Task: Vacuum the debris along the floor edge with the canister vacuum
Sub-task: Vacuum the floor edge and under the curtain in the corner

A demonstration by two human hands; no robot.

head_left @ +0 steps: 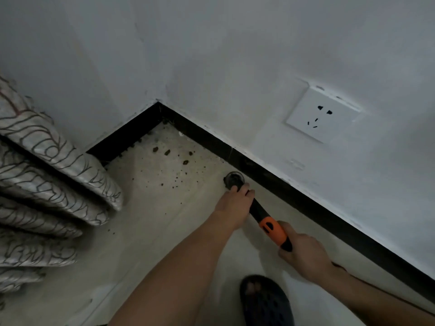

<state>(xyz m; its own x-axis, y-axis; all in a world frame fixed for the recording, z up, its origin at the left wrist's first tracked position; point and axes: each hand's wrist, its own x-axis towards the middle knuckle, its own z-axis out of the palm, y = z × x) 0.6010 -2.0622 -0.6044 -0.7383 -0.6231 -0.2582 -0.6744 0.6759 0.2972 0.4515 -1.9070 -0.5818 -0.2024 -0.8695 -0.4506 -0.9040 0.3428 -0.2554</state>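
Both of my hands hold the vacuum wand (257,211): my left hand (235,203) has its fingers curled round the black tube just behind the round nozzle (233,179), and my right hand (303,252) grips the near end of the orange handle section (274,231). The nozzle sits low over the pale floor (153,231), just beside the black baseboard (306,203) on the right; I cannot tell whether it touches the tile. Dark debris (167,152) lies scattered farther off to the left, thickest toward the far corner. A white wall socket (322,114) is set in the right wall. Folded patterned fabric (47,161) fills the left side. My foot in a dark perforated clog (266,302) stands nearest.
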